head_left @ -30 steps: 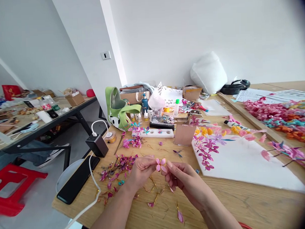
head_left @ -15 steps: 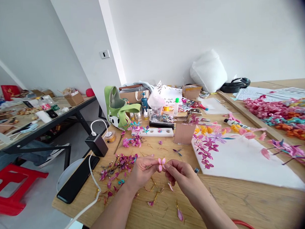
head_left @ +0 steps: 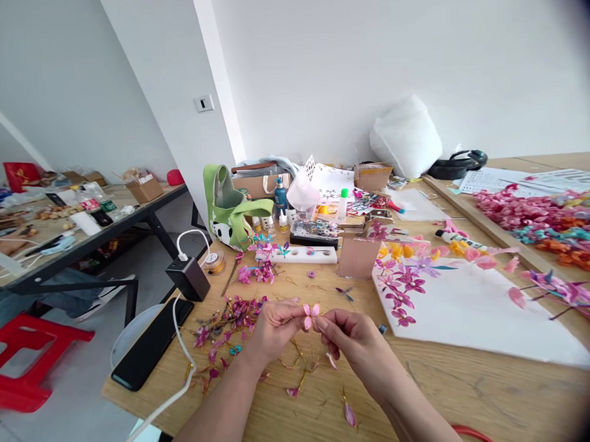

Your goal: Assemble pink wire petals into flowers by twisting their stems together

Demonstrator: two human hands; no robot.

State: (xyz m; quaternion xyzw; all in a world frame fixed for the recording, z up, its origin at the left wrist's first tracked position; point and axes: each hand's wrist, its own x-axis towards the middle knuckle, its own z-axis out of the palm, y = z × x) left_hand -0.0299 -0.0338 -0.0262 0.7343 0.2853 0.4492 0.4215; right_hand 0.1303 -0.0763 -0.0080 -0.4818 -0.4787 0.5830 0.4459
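Note:
A small pink flower (head_left: pixel 311 316) with several petals is held up above the wooden table (head_left: pixel 427 397). My left hand (head_left: pixel 275 328) pinches it from the left side, fingers closed. From the right, my right hand (head_left: pixel 350 335) closes thumb and forefinger at its edge. Stems under the flower are mostly hidden by my fingers. Below the hands lie loose purple petals on gold wire, one petal (head_left: pixel 349 414) near the front. A pile of purple petals (head_left: pixel 240 313) spreads to the left of my left hand.
A white foam board (head_left: pixel 472 311) with magenta flowers lies on the right. To the left are a black phone (head_left: pixel 151 345) and a black charger (head_left: pixel 188 279) with a white cable. Behind stand a green bag (head_left: pixel 227 210), small bottles and a white strip with holes (head_left: pixel 299 255).
The flower has turned slightly between my fingers. Both hands stay nearly in place, and the whole view has shifted a little.

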